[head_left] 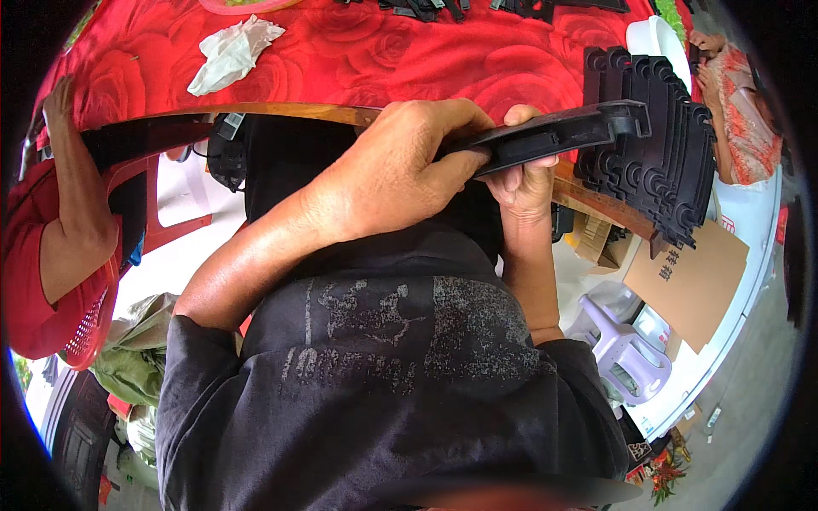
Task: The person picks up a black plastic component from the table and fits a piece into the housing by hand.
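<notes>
A long black plastic part (562, 134) with a hooked far-right end is held level above the table's near edge. My left hand (400, 166) is closed round its left end, with thumb and fingers pinching it. Around its middle, my right hand (521, 175) grips from behind and below, its fingertips showing above and under the part. Just right of it, a stack of black plastic parts (643, 140) with rounded, ring-like ends lies at the table's right edge. What the part's covered left end looks like is hidden by my left hand.
A red rose-patterned cloth (383, 64) covers the table, with a crumpled white tissue (234, 55) on it. More black pieces (426, 8) lie at the far edge. A person in red (64, 230) sits at left, another person (741, 119) at right. A cardboard box (690, 285) and lilac plastic stool (626, 349) stand lower right.
</notes>
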{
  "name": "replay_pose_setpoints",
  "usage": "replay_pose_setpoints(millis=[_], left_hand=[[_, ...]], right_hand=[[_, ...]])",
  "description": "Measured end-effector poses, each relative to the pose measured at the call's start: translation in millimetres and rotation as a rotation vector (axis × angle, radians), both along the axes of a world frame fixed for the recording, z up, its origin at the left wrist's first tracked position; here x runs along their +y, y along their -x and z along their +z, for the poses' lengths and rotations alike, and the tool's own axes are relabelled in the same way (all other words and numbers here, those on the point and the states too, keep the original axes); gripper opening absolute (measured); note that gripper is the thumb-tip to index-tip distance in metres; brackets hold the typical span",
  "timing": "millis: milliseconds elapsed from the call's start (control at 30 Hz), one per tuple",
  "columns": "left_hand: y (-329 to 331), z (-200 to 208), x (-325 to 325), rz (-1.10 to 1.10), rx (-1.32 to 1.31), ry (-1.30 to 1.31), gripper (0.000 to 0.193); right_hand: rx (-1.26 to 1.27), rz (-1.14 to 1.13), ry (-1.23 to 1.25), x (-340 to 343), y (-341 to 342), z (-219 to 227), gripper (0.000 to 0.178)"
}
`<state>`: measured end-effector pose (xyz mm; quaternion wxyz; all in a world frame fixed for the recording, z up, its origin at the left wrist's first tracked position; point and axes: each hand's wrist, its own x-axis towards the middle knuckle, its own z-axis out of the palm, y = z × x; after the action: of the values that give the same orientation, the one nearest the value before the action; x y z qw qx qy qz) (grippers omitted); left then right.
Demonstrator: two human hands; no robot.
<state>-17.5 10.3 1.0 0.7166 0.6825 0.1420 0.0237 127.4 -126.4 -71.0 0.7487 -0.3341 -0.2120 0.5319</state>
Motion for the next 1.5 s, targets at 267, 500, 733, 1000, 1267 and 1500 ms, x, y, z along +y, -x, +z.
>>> replay_pose_setpoints(millis=[267,500,733,1000,1267,1500], left_hand=[[3.3,-5.2,-9.9,0.078,-0.02,0.017,0.024],[6.3,-7.3,-12.9,0.075,-0.074,0.032,0.026],[1.4,-7.7,-15.8,0.098,-0.049,-0.036,0.018],[1.1,-9.3,-16.4,0.101,-0.025,-0.118,0.013],[0.0,-13.9,-18.1,0.09,-0.008,-0.124,0.013],[-1.2,-12.5,-21.7,0.024,0.021,-0.069,0.017]], right_hand=[[-0.011,0.01,-0.082,1.3,1.2,4.2,0.064],[-0.123,0.041,0.074,-1.6,-1.5,13.6,0.066],[-0.12,0.037,-0.061,-1.1,-2.1,6.5,0.06],[-0.178,0.001,0.006,-1.7,-2.0,4.2,0.06],[-0.353,-0.224,-0.146,10.9,-7.7,4.7,0.051],[-0.344,-0.101,-0.099,6.3,-8.3,12.9,0.054]])
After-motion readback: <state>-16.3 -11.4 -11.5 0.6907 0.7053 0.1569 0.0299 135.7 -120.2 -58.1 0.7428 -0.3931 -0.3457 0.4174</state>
